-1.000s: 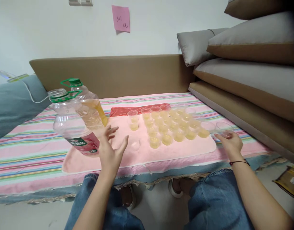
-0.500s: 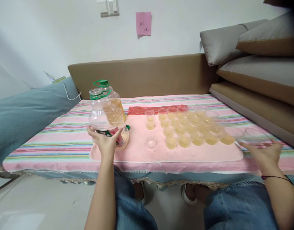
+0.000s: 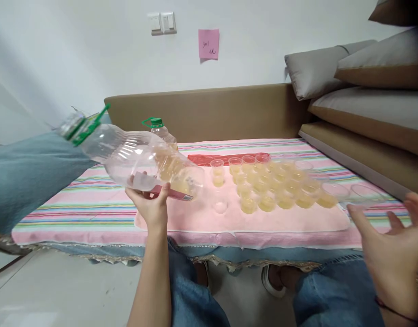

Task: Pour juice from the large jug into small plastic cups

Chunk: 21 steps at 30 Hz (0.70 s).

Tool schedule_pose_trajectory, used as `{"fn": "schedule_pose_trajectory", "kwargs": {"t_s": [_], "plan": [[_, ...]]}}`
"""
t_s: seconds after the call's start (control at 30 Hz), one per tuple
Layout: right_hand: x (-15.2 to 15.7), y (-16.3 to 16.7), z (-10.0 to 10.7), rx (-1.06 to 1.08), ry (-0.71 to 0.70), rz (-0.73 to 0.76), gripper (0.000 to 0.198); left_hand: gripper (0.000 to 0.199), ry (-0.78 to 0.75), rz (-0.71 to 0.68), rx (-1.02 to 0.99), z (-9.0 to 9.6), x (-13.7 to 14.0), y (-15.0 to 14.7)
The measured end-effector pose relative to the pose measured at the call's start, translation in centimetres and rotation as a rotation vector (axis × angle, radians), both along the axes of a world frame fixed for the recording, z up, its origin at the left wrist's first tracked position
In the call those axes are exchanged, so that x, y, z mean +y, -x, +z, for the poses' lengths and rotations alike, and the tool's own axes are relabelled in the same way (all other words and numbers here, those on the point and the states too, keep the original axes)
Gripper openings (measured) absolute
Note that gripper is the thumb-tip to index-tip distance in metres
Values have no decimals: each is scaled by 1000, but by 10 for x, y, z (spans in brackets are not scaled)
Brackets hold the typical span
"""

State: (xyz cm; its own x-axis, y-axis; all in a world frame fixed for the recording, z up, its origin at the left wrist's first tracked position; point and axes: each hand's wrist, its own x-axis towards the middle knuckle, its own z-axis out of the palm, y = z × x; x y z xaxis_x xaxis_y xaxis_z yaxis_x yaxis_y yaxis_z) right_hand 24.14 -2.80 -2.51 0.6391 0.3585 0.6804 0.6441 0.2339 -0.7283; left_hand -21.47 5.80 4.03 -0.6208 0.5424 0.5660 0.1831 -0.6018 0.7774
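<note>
While left hand [image 3: 151,205] grips tilted bottle [image 3: 137,156] (nearly empty), right hand [image 3: 395,252] spread.

Left hand [image 3: 150,205] grips a clear plastic bottle [image 3: 137,156] from below, tipped nearly flat, green-ringed open neck up and left of the pink towel [image 3: 195,218]. A little yellow liquid sits at its base. Filled small cups [image 3: 273,186] in rows on towel; one empty cup [image 3: 220,205] before them. Second bottle [image 3: 160,131] behind. Right hand [image 3: 393,254] spread, off the towel's right corner.

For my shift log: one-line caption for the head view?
Left hand tilts a nearly empty bottle sideways beside filled cups; right hand open.
</note>
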Motion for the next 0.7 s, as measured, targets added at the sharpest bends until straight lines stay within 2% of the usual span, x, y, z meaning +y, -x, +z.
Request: {"fn": "schedule_pose_trajectory", "kwargs": {"t_s": [0.1, 0.2, 0.27, 0.37, 0.47, 0.53, 0.7], "plan": [[-17, 72, 27, 31, -91, 327, 91, 98, -51, -128, -30, 2, -7, -22], [-26, 119, 33, 170, -23, 601, 73, 104, -12, -402, -202, 2, -16, -58], [-27, 136, 24, 250, 56, 795, 79, 110, 74, -556, -353, 0, -23, -83], [-28, 148, 3, 363, 99, 1020, 109, 115, 200, -718, -498, -7, -37, -113], [-31, 153, -14, 447, 62, 1038, 130, 113, 284, -963, -492, -16, -50, -133], [-38, 151, -20, 452, 33, 951, 125, 115, 302, -1093, -439, -21, -57, -140], [-62, 129, -23, 485, 135, 826, 118, 134, 326, -1214, -306, -21, -66, -149]]}}
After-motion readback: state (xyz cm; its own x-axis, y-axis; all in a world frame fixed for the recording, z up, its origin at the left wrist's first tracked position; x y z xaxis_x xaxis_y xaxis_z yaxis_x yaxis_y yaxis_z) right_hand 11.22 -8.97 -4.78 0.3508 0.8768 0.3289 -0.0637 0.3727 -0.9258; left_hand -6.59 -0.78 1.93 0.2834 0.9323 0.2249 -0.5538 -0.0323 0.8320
